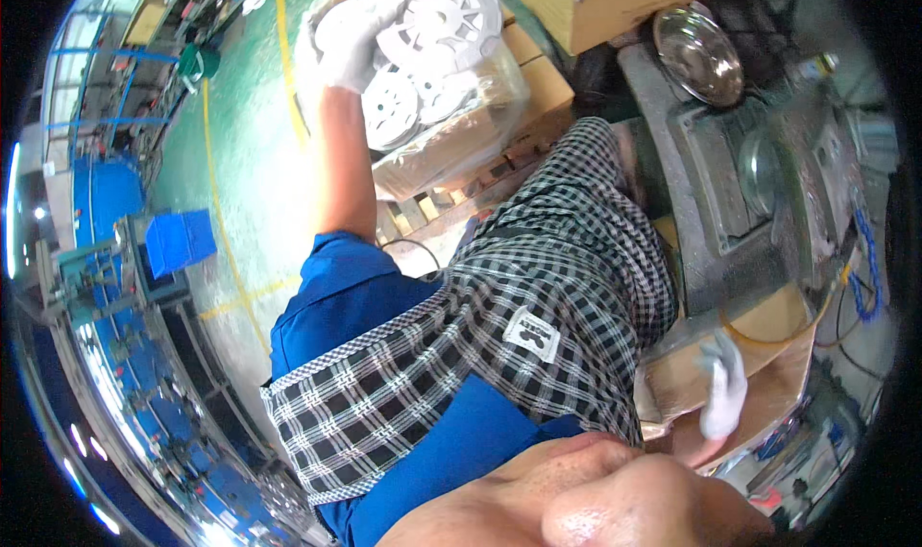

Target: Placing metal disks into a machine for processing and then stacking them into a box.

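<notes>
My left hand [348, 49], in a white glove, reaches out to a bin of pale parts. It is closed on the edge of a spoked metal disc [447, 21], round with cut-out openings and a small centre. Beneath that disc, several similar discs [391, 108] lie in the plastic-lined bin [499, 96]. My right hand [725, 393], also white-gloved, is over a brown cardboard box [768, 369] at the lower right. Its fingers look stretched out, slightly blurred, with nothing visible in them.
A grey machine bed [696, 268] with a raised fixture [720, 177] stands to my right. On its far end sits a shiny metal bowl-shaped part [698, 55]. A blue coiled hose [869, 268] hangs at the right. Beyond the green floor at left are workbenches and a blue bin [181, 243].
</notes>
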Motion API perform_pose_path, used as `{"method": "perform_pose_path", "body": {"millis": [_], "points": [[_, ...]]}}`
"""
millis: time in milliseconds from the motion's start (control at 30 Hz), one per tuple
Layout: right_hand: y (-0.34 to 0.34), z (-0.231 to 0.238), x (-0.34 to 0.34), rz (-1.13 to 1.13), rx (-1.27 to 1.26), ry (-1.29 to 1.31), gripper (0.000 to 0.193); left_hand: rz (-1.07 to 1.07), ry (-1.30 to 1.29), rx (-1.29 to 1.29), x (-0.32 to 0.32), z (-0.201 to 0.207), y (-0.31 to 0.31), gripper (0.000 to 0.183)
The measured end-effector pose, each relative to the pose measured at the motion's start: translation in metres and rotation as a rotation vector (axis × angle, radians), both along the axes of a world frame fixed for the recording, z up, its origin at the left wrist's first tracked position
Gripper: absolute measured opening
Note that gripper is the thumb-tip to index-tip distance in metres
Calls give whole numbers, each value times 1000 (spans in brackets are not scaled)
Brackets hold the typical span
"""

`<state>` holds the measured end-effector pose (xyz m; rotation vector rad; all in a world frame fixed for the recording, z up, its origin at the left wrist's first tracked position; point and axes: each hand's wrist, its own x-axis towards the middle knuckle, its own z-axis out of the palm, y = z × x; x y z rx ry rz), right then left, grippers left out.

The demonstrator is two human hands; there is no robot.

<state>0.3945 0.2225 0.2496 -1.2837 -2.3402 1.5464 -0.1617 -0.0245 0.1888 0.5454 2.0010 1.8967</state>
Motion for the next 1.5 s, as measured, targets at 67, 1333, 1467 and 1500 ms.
{"method": "perform_pose_path", "body": {"millis": [67,1333,1467,1500], "points": [[2,-9,-40,19,-279,69,42,-116,-112,174,25,14,30,27],[65,-50,-106,-623,-148,855,49,-713,445,25,217,30,426,61],[43,-62,-74,-356,-315,659,39,-724,403,-122,204,56,527,78],[37,-63,-68,-363,-353,623,38,-768,375,-79,204,53,546,82]]}}
